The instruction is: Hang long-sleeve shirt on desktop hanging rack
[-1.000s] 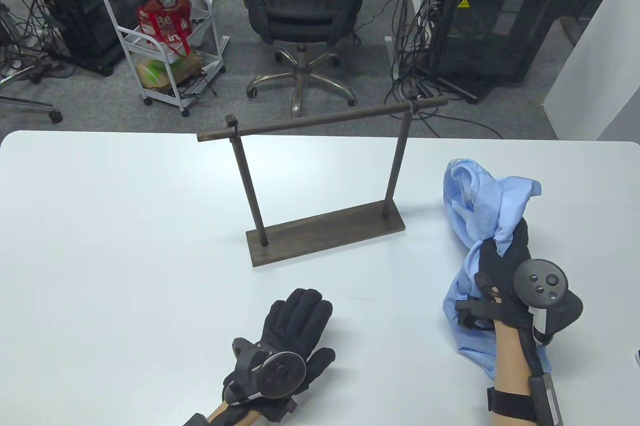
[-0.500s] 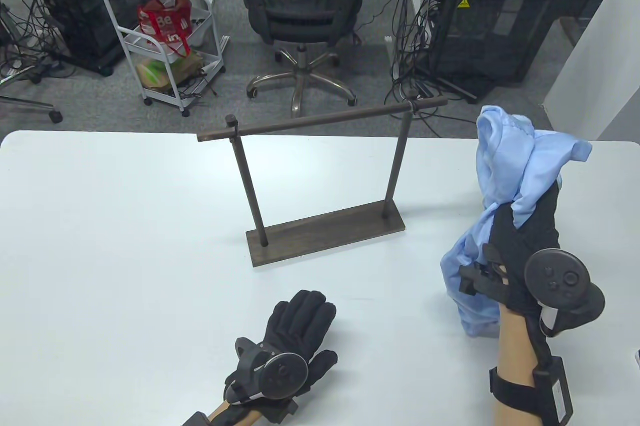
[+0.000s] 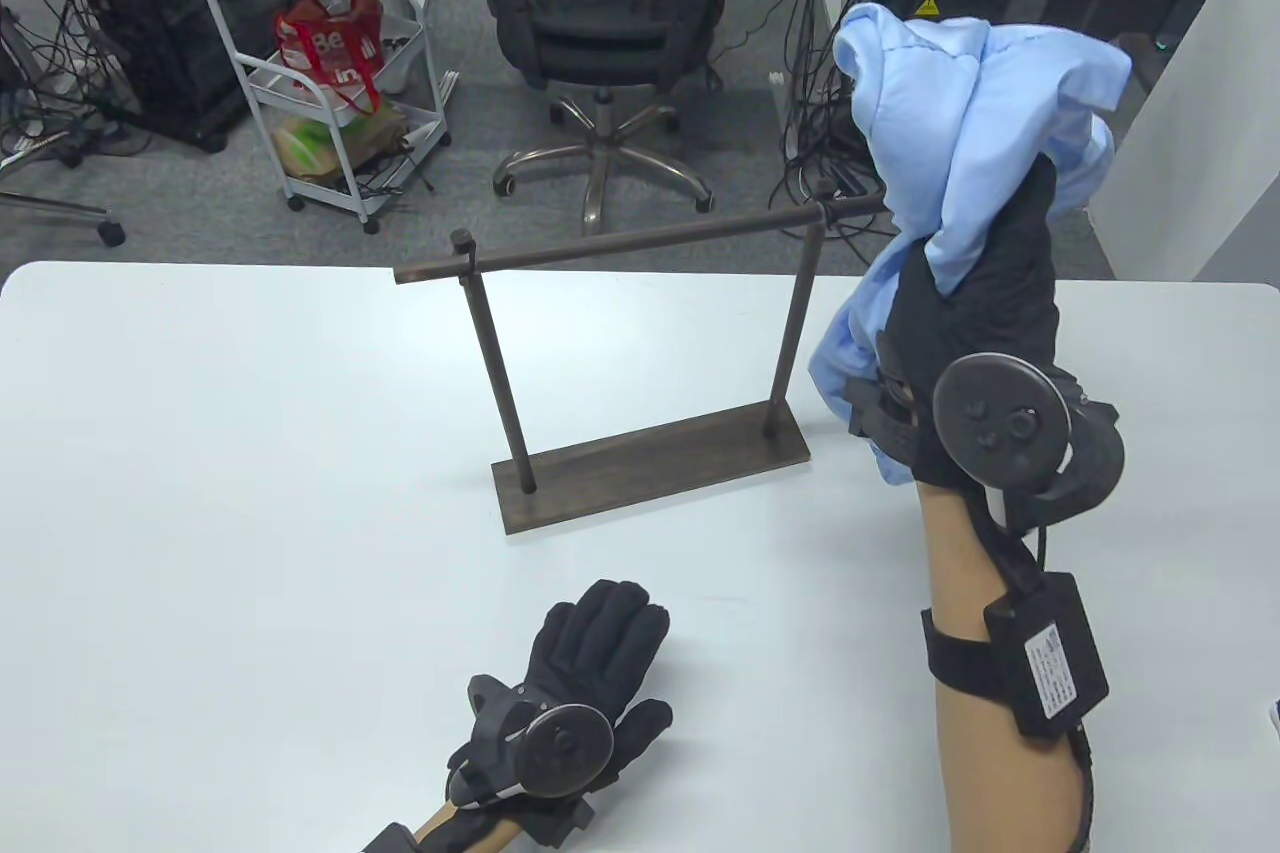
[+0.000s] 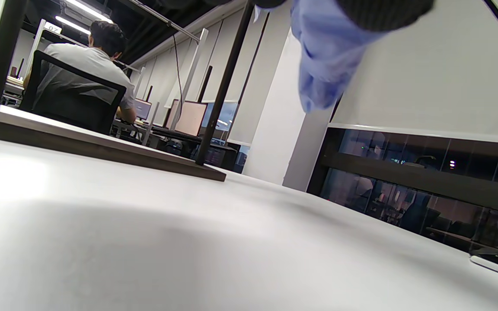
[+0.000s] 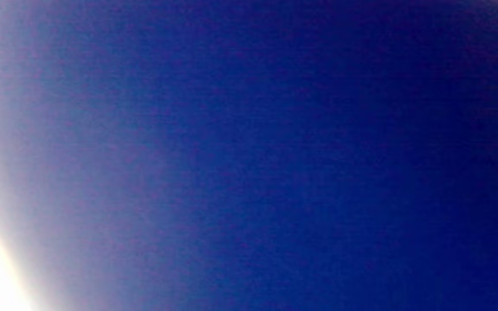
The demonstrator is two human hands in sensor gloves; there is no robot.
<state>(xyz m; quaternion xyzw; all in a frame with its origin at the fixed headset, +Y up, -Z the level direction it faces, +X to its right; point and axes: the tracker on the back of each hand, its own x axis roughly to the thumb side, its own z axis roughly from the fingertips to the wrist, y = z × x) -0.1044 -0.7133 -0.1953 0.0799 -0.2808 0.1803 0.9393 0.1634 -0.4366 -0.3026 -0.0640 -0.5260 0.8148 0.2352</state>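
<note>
My right hand (image 3: 975, 293) grips a bunched light blue long-sleeve shirt (image 3: 970, 103) and holds it in the air, level with the right end of the rack's bar. The dark wooden hanging rack (image 3: 640, 343) stands mid-table, with two posts, a flat base and a bare top bar. My left hand (image 3: 590, 663) rests flat on the table near the front edge, fingers spread, holding nothing. In the left wrist view the shirt's tail (image 4: 322, 65) hangs above the table beside the rack's right post (image 4: 223, 86). The right wrist view is filled with blue cloth (image 5: 249, 155).
The white table (image 3: 200, 493) runs to its far edge just behind the rack. Beyond it stand an office chair (image 3: 600, 23), a white cart (image 3: 330, 73) and computer cases with cables on the floor. A white wall panel (image 3: 1200, 113) is at the right.
My right hand has lifted the shirt off the table, up and away toward the rack's right end. The left hand has stayed flat on the table.
</note>
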